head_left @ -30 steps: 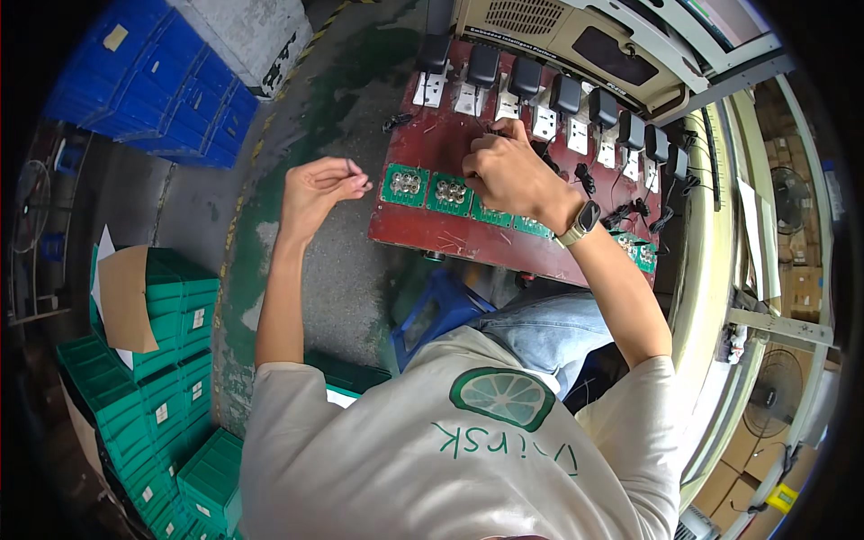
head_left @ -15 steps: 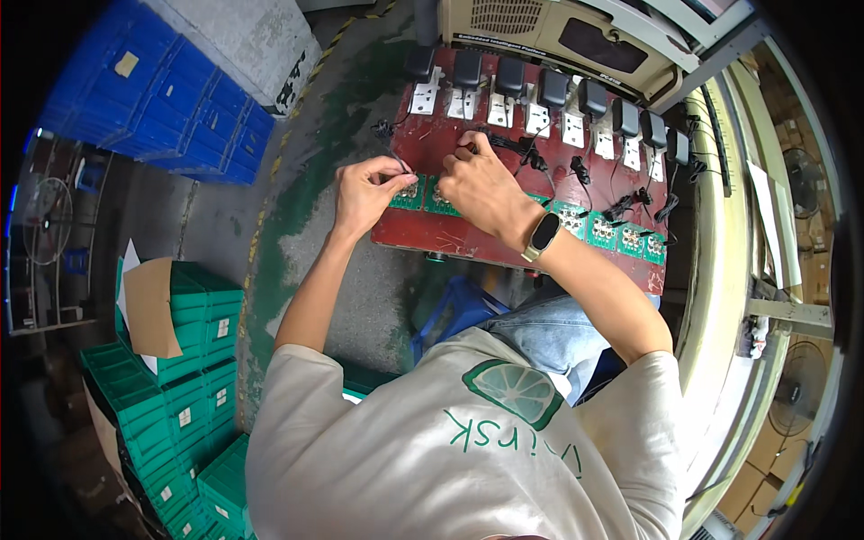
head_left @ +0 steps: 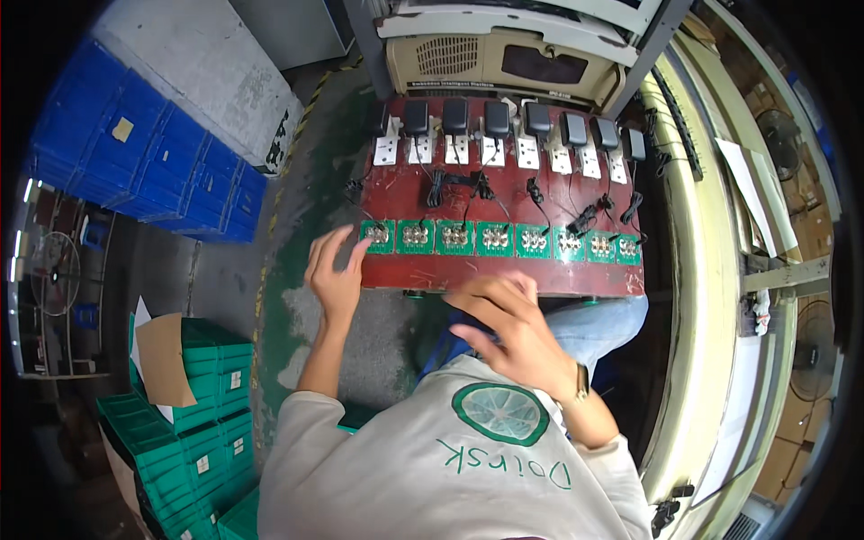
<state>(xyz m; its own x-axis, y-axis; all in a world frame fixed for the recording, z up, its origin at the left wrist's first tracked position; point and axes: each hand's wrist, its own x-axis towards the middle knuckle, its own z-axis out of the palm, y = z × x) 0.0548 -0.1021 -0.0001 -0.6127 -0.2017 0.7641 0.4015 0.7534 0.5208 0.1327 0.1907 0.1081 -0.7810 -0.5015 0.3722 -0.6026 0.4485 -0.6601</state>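
Observation:
A dark red work board lies in front of me, with a row of small green circuit boards along its near edge. Black power adapters on white plates line its far edge, and black cables run between the two rows. My left hand is at the board's near left corner. Its fingers are spread and the fingertips are by the leftmost green circuit board. My right hand hovers just off the board's front edge above my lap, with its fingers apart and nothing in it.
A beige machine housing stands behind the board. Stacked blue crates are at the far left. Green crates topped with a piece of cardboard sit at the lower left. A pale metal frame runs along the right.
Both hands have come back from the green circuit boards toward my body. The right hand left the board entirely. The left hand has spread open at the left corner.

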